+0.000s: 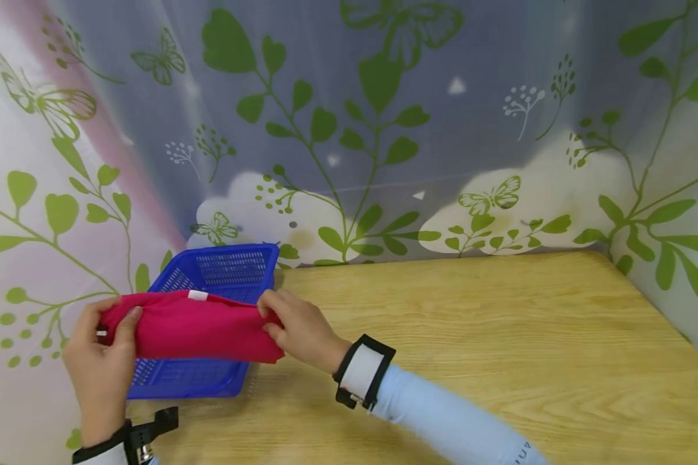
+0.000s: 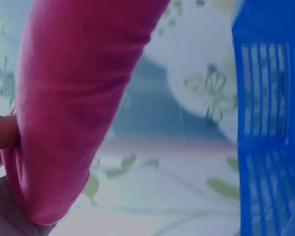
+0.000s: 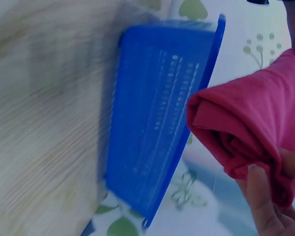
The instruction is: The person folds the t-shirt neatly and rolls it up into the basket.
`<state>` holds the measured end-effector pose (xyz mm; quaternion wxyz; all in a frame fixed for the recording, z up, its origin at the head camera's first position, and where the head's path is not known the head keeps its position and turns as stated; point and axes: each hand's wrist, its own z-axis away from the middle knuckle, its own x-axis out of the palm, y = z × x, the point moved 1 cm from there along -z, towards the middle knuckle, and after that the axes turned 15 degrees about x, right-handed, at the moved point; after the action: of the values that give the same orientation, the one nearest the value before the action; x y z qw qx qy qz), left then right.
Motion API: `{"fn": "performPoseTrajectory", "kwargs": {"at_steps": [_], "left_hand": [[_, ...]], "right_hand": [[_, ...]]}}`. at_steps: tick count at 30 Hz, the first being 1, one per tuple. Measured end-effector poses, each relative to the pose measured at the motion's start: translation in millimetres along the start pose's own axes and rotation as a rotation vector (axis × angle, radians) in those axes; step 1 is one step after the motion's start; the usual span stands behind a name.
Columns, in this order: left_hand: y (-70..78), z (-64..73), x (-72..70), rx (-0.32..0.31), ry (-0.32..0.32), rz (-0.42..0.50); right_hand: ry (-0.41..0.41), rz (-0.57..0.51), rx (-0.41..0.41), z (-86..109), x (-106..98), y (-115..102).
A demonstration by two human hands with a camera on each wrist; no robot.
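A folded magenta-red cloth [image 1: 203,329] with a small white tag on its upper edge is stretched level between both hands, over the front part of a blue plastic basket [image 1: 189,391]. My left hand [image 1: 105,358] grips its left end, thumb on the near face. At the other end, my right hand [image 1: 302,329] pinches the fabric between thumb and fingers. In the right wrist view the end of the cloth [image 3: 255,123] shows several rolled layers. The left wrist view has the cloth [image 2: 78,108] hanging beside the basket [image 2: 240,98].
The basket stands at the left of a wood-grain table [image 1: 471,336], near its back edge. Behind the table and along the left hangs a curtain [image 1: 302,213] printed with green leaves and butterflies. Both wrists wear black-and-white straps [image 1: 363,371].
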<state>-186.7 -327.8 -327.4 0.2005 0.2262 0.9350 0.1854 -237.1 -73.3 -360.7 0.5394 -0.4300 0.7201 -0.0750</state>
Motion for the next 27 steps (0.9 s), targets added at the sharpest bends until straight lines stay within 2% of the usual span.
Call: {"fn": "performPoseTrajectory", "kwargs": {"at_steps": [3, 7, 10, 13, 15, 17, 22, 24, 27], "left_hand": [[-11.9, -4.5, -13.3, -0.022, 0.088, -0.034], [-26.2, -10.5, -25.1, -0.047, 0.189, -0.084], [-38.2, -11.1, -27.2, -0.056, 0.229, -0.093], [-52.2, -6.7, -22.8, -0.056, 0.229, -0.089], [-62.2, -1.0, -16.7, -0.058, 0.196, -0.1], [-73.7, 5.7, -11.9, -0.089, 0.133, -0.136], [-103.5, 23.0, -4.8, -0.171, -0.088, -0.257], [-113.2, 29.1, -2.0, -0.178, -0.176, -0.288], [-123.9, 33.7, 1.2, -0.175, -0.317, -0.333]], "right_hand": [[0.013, 0.046, -0.076, -5.6, 9.9, -19.0], [-0.075, 0.073, -0.05, -15.6, 21.8, -39.5], [-0.167, 0.089, -0.011, -23.6, 32.4, -47.5], [-0.244, 0.122, 0.006, -28.6, 43.6, -46.9], [-0.278, 0.153, 0.02, -30.3, 50.9, -42.4], [-0.3, 0.194, 0.031, -31.9, 59.0, -38.4], [-0.374, 0.233, 0.048, -34.5, 75.1, -32.7], [-0.412, 0.265, 0.047, -33.3, 80.4, -30.3], [-0.451, 0.369, 0.015, -29.2, 90.2, -25.1]]}}
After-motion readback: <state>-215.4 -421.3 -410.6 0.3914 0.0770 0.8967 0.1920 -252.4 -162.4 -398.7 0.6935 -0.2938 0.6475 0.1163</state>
